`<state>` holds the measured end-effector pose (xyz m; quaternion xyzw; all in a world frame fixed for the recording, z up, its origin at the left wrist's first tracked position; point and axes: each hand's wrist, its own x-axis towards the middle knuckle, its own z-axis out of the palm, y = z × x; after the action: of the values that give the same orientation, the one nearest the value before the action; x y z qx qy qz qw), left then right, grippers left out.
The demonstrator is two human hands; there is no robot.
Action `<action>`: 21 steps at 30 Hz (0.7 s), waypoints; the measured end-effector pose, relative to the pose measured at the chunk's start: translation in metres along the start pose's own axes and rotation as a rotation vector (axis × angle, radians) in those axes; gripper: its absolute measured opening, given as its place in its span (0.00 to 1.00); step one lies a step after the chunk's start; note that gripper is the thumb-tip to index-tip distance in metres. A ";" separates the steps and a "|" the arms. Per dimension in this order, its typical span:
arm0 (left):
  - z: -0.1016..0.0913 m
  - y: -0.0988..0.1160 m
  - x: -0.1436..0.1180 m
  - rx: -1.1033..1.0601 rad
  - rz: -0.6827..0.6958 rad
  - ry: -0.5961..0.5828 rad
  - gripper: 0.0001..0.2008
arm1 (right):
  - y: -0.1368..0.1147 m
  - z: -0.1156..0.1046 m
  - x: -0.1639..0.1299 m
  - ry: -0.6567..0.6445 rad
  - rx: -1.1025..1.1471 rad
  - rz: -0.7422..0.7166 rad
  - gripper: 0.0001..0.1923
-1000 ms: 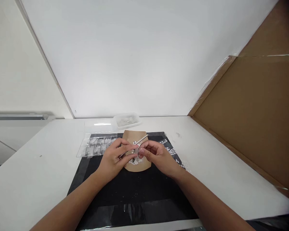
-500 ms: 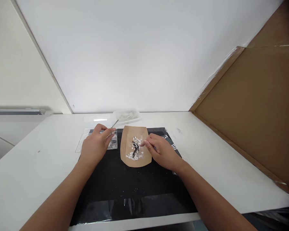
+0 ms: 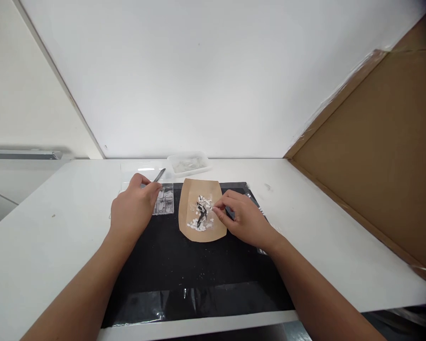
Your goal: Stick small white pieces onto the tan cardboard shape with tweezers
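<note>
Left hand (image 3: pixel 133 208): closed around thin metal tweezers (image 3: pixel 159 175), over the clear box (image 3: pixel 164 201), left of middle.
Right hand (image 3: pixel 244 219): fingers pinched at the white bits (image 3: pixel 200 215).
Brown paper (image 3: pixel 201 232): middle, on the black mat (image 3: pixel 184 265), on the counter (image 3: pixel 341 246).

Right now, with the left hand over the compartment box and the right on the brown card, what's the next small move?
Probably lower the tweezers in the left hand into a compartment of the clear box to pick up one piece. The right hand already rests its fingertips at the white pieces on the brown card, steadying it.
</note>
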<state>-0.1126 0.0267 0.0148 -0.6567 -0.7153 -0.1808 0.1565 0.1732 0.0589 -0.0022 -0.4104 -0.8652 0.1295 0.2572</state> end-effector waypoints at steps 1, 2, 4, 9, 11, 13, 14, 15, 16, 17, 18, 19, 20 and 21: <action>0.000 0.000 0.000 0.008 -0.014 -0.007 0.15 | 0.001 0.000 0.000 -0.003 0.005 0.002 0.09; 0.000 -0.001 0.000 0.014 -0.029 -0.015 0.15 | 0.001 -0.001 0.000 -0.006 0.008 0.004 0.09; 0.000 -0.002 0.000 0.024 -0.057 -0.030 0.15 | 0.002 -0.001 0.000 -0.010 0.009 0.012 0.10; 0.000 -0.002 0.001 0.011 -0.107 -0.058 0.14 | 0.002 0.000 0.000 -0.003 -0.019 0.030 0.14; -0.001 -0.001 0.000 -0.004 -0.106 -0.051 0.14 | 0.000 0.001 0.000 -0.006 -0.028 0.025 0.15; -0.001 0.002 0.000 -0.019 -0.090 -0.026 0.15 | -0.002 0.002 0.001 -0.011 -0.026 0.017 0.15; -0.001 0.003 -0.001 -0.030 -0.076 -0.010 0.15 | -0.003 0.003 0.002 -0.013 -0.024 0.013 0.15; 0.000 0.004 -0.001 -0.045 -0.054 0.006 0.15 | -0.003 0.003 0.003 -0.013 -0.025 0.009 0.15; 0.001 0.006 -0.002 -0.065 -0.026 0.022 0.15 | -0.003 0.004 0.004 -0.012 -0.028 0.006 0.15; 0.002 0.007 -0.003 -0.089 0.007 0.039 0.14 | -0.003 0.004 0.005 -0.008 -0.034 0.004 0.14; 0.004 0.008 -0.004 -0.120 0.042 0.058 0.14 | -0.002 0.004 0.005 -0.001 -0.042 0.004 0.14; 0.006 0.010 -0.005 -0.157 0.079 0.076 0.13 | 0.000 0.005 0.006 0.008 -0.049 0.006 0.14; 0.007 0.012 -0.006 -0.196 0.112 0.096 0.14 | 0.001 0.005 0.006 0.019 -0.053 0.006 0.14; 0.009 0.013 -0.007 -0.239 0.142 0.115 0.15 | 0.003 0.006 0.007 0.031 -0.056 0.007 0.15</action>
<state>-0.0988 0.0256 0.0047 -0.7081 -0.6302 -0.2906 0.1302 0.1683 0.0655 -0.0058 -0.4226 -0.8629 0.0998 0.2586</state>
